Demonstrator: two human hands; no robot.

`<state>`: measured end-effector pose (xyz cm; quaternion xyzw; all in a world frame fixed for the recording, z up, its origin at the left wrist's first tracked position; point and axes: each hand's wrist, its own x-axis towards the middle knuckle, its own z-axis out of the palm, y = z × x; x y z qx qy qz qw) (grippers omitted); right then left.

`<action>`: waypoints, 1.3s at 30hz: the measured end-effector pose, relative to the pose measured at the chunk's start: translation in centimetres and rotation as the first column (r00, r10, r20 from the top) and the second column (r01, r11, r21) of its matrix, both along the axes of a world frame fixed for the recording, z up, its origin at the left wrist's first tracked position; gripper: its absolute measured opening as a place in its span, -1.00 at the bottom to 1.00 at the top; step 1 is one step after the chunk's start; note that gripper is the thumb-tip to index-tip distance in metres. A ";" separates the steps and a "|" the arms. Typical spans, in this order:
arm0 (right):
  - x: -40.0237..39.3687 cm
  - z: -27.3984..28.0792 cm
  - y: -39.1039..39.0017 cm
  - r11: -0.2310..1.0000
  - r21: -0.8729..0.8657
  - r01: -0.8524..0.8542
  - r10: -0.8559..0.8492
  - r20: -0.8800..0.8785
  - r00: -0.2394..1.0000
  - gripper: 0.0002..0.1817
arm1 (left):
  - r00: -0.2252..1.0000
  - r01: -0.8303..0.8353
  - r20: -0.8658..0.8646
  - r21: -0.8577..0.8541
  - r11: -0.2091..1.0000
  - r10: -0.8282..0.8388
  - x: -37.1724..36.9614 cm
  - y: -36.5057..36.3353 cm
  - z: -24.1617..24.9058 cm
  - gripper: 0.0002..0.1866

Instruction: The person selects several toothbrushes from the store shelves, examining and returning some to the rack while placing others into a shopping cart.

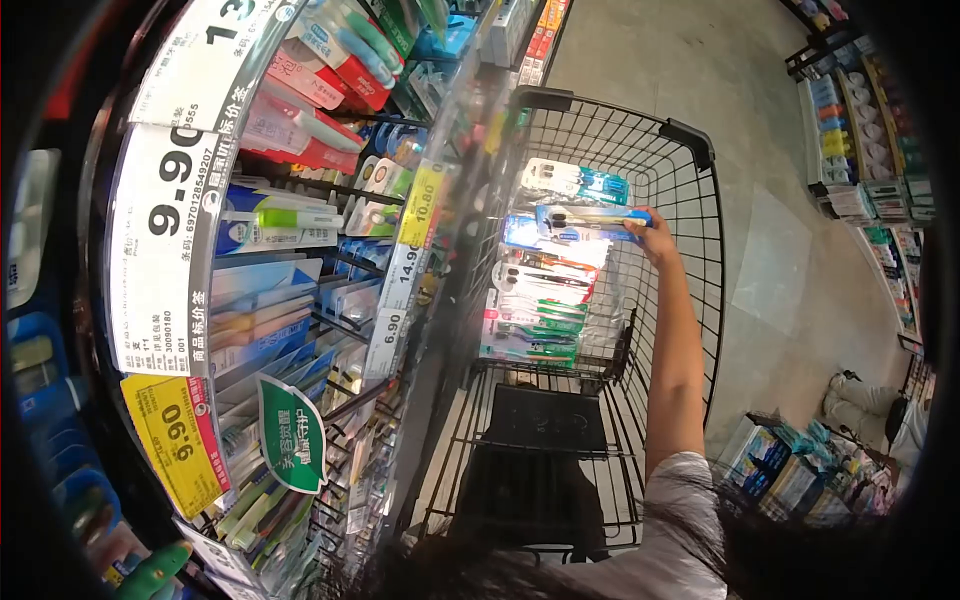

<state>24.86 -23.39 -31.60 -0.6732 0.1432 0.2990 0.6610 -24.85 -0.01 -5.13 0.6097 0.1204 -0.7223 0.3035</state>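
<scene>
My right hand [655, 238] reaches into a black wire shopping cart [712, 300], its fingers closed on the right end of a blue toothbrush pack [590, 217]. That pack lies flat above other packs in the cart. Beside it, towards the far end, is a white and teal toothbrush pack [575, 180]. On the near side, a white pack with dark and red brushes [545, 283] and several green toothbrush packs [535, 335] lie in a row. Glare washes out part of the packs. My left hand is out of view.
Along the left runs a shelf with hanging toothbrush packs [290, 225] and price tags [165, 240]. A green sign [292, 435] juts out from it. Other displays [860, 130] stand across the aisle floor [770, 260]. A person's legs [862, 408] show at lower right.
</scene>
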 end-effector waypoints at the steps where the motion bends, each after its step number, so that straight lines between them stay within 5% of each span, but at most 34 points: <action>1: 0.1 -0.6 -0.2 1.000 0.018 0.015 -0.015 -0.002 1.000 -0.73 | 1.000 -0.011 0.016 0.002 1.000 0.010 0.1 0.1 0.0 -0.68; 7: 0.3 -1.8 0.7 0.965 0.220 0.141 -0.139 -0.028 0.990 -0.69 | 0.987 -0.095 0.134 0.006 0.995 0.093 0.2 0.2 0.8 -0.65; 10: 0.1 -2.8 3.0 0.983 0.132 0.125 -0.121 -0.038 0.992 -0.62 | 0.988 -0.062 0.139 -0.010 0.998 0.063 -1.8 -0.2 -1.3 -0.64; 12: -0.9 -5.5 3.0 0.931 -0.356 0.084 -0.041 0.127 0.991 -0.47 | 0.994 -0.010 0.108 -0.010 1.000 0.011 -2.3 -0.6 -1.5 -0.64; 14: -2.0 -8.3 2.0 0.644 -0.757 0.112 0.181 0.293 0.939 -0.40 | 0.994 0.005 0.112 -0.037 0.999 -0.001 -0.4 -0.4 0.0 -0.65; 18: -9.7 -3.9 1.6 0.678 -0.735 0.007 0.323 0.306 0.895 -0.36 | 0.961 0.103 0.251 0.075 0.992 -0.118 0.7 -1.5 1.6 -0.68; 19: -12.0 -4.3 1.1 0.704 -0.707 0.065 0.363 0.437 0.823 -0.38 | 0.925 0.000 0.378 0.103 0.995 -0.039 -1.9 -1.6 -0.1 -0.68; 20: -14.1 -2.4 0.8 0.658 -0.742 -0.129 0.455 0.256 0.853 -0.41 | 0.864 -0.106 0.502 0.119 0.987 0.033 -6.4 -1.4 -3.5 -0.68; 22: -18.7 -0.1 0.9 0.697 -0.667 -0.262 0.525 0.227 0.820 -0.45 | 0.752 -0.165 0.655 0.075 0.983 0.076 -8.4 -1.7 -4.2 -0.69; 24: -23.3 6.2 2.3 0.582 -0.634 -0.509 0.714 0.099 0.693 -0.51 | 0.690 -0.064 0.723 0.009 0.998 0.038 -6.0 -1.2 -1.8 -0.68; 26: -28.4 12.3 2.8 0.546 -0.485 -0.683 0.808 0.087 0.583 -0.58 | 0.716 -0.074 0.696 0.143 0.987 -0.047 -4.4 -2.2 0.8 -0.71; 28: -33.8 21.2 2.3 0.546 -0.448 -0.708 0.837 0.276 0.471 -0.75 | 0.594 -0.185 0.798 0.258 0.948 -0.101 -4.3 -3.2 4.0 -0.72; 30: -40.1 26.2 0.3 0.578 -0.598 -0.556 0.815 0.451 0.363 -0.78 | 0.447 -0.261 0.883 0.284 0.923 -0.145 -6.4 -5.5 5.8 -0.71; 32: -43.5 28.3 -1.9 0.749 -0.559 -0.355 0.661 0.606 0.442 -0.78 | 0.274 -0.303 0.935 0.306 0.903 -0.225 -8.2 -8.1 6.9 -0.71; 35: -48.2 33.9 -5.1 0.629 -0.776 -0.056 0.734 0.568 0.373 -0.72 | -0.109 -0.418 0.957 0.200 0.886 -0.267 -10.1 -9.3 6.2 -0.70; 37: -51.5 34.3 -8.3 0.498 -0.863 0.088 0.815 0.500 0.292 -0.61 | -0.015 -0.398 0.953 0.272 0.876 -0.302 -11.3 -10.1 6.2 -0.70; 39: -53.2 33.4 -10.3 0.362 -0.886 -0.290 0.839 0.174 0.515 -0.51 | 0.050 -0.418 0.950 0.300 0.857 -0.308 -11.7 -10.4 5.8 -0.69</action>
